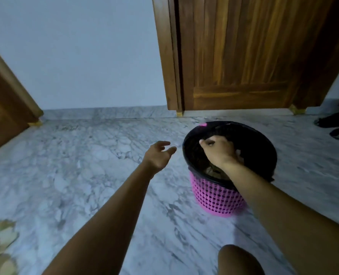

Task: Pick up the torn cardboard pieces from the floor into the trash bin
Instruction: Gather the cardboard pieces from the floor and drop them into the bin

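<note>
A pink mesh trash bin (218, 197) lined with a black bag stands on the marble floor, right of centre. Brown cardboard scraps (214, 171) lie inside it. My right hand (219, 150) hovers over the bin's mouth with its fingers curled downward; what lies under the palm is hidden. My left hand (160, 153) floats just left of the bin's rim, fingers spread and holding nothing. Several torn cardboard pieces (0, 245) lie blurred on the floor at the lower left edge.
A wooden door (244, 56) stands shut behind the bin, and another wooden frame (4, 100) stands at the left. Dark shoes (337, 126) sit at the far right. My knee (240, 261) shows at the bottom.
</note>
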A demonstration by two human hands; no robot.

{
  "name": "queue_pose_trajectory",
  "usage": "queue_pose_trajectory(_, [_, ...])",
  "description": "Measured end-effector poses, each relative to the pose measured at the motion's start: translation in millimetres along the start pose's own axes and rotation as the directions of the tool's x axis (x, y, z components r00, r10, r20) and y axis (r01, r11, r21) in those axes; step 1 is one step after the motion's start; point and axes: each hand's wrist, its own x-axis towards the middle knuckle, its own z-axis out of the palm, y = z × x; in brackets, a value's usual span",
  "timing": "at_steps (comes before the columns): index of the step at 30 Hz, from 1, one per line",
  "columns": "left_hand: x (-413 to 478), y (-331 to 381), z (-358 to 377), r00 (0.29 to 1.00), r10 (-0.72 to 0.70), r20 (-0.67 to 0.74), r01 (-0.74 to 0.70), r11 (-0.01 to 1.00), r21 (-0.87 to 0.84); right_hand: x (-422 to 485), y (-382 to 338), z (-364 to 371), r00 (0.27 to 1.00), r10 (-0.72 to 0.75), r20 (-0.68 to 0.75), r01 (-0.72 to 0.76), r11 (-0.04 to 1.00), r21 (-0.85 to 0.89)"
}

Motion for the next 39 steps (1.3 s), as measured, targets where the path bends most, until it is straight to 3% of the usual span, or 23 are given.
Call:
queue_pose_trajectory(5, [-49.5,-43.3,-121.1,0.992,-0.043,-0.122,0.048,0.998,0.039,-49.9,-98.1,104.3,0.95,-0.207,0.233,0.207,0.978,0.025])
queue_pose_trajectory(8, [-98.1,-86.6,-211.6,0.968,-0.114,-0.224,0.121,0.993,0.016,-96.9,-157.6,171.6,0.85,-0.314,0.422,0.318,0.946,0.063])
queue_pose_trajectory(15, [-267.1,-222.7,-403.4,0.823,-0.311,-0.476,0.335,0.941,-0.035,-267.7,-270.9,339.9,0.5,-0.473,0.725,0.51,0.838,0.195])
queue_pose_trajectory(19, [-360.3,-285.5,-484.2,0.743,-0.373,-0.556,0.377,0.919,-0.114,-372.2,-318.1,414.8,0.342,-0.484,0.805,0.547,0.799,0.248])
queue_pose_trajectory(26, [-497.1,-368.3,-579.5,0.607,-0.505,-0.614,0.415,0.86,-0.296,-524.5,-381.4,513.2,0.191,-0.446,0.875,0.584,0.768,0.263])
queue_pose_trajectory(36, [-558.1,-486.3,-604.4,0.427,-0.68,-0.595,0.468,0.73,-0.498,-603.3,-390.6,629.9,0.013,-0.351,0.936,0.634,0.727,0.264])
queue_pose_trajectory(39, [-569.2,-500.9,-613.4,0.343,-0.688,-0.639,0.451,0.718,-0.531,-621.9,-404.8,661.7,-0.061,-0.352,0.934,0.683,0.667,0.296])
